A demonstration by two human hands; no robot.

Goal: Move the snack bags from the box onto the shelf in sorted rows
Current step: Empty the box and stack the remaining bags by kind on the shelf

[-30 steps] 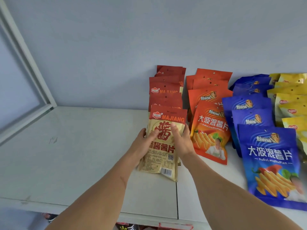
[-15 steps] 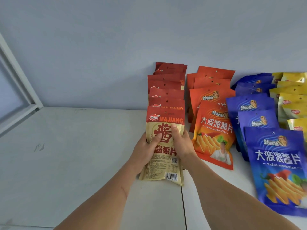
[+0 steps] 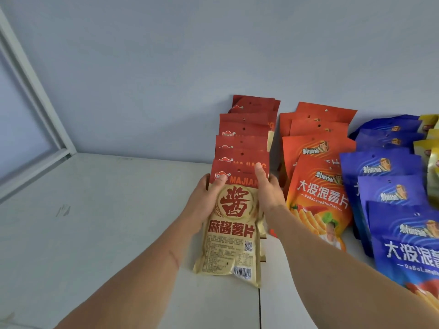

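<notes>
At far left we note a white frame (image 3: 35, 110) rising from the shelf (image 3: 107, 233). Our left hand (image 3: 202, 205) grips the left edge of the front sesame-chip bag (image 3: 229, 236), thumb curled over its face. Our right hand (image 3: 268, 193) grips the right edge, thumb laid across the red header. The bag lies on the shelf at the front of the red row (image 3: 247, 136). Beside it stand the orange row (image 3: 318, 162), the blue row (image 3: 389, 176), and yellow bags (image 3: 430, 138) at the right edge.
</notes>
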